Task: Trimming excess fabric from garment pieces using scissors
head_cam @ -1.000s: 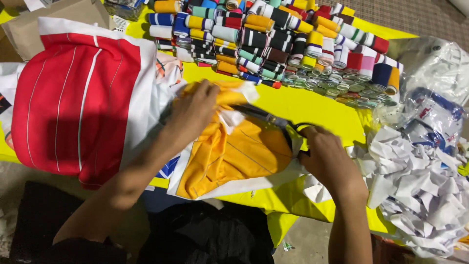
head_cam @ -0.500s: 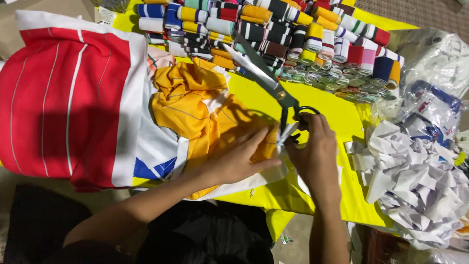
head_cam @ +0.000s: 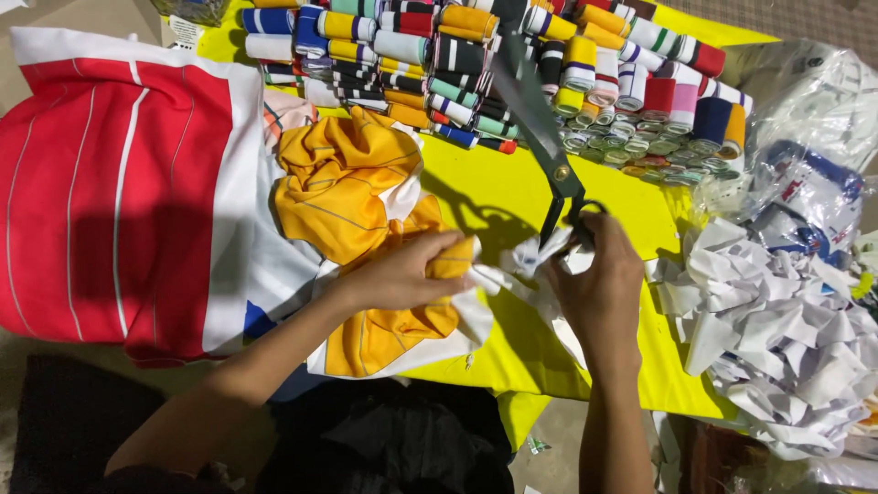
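The person's left hand point(head_cam: 407, 270) is gripping a crumpled orange knit garment with thin stripes and white trim point(head_cam: 352, 197), fingers clenched around a fold of it where the orange cloth meets a white strip of fabric point(head_cam: 512, 274). The garment is lying on the bright yellow cloth-covered counter point(head_cam: 498, 187), spreading from the counter's middle down to its near edge. The right hand point(head_cam: 599, 288) is closing around the dark handles of a large pair of black metal scissors point(head_cam: 540, 128), just to the right of the garment; the blades are pointing away from the person, up across the counter and over a packed rows of rolled striped rib-knit collars in many colours point(head_cam: 476, 55) that are filling the counter's far side. The white strip is running between the two hands, and the right hand is touching it. To the left of the garment, a big red fabric panel with thin white stripes and a white border point(head_cam: 110, 192) is lying flat and reaching under the garment's edge. To the right of the counter, a heap of crumpled white paper scraps point(head_cam: 777, 338) is piling up beside clear plastic bags point(head_cam: 809, 101).
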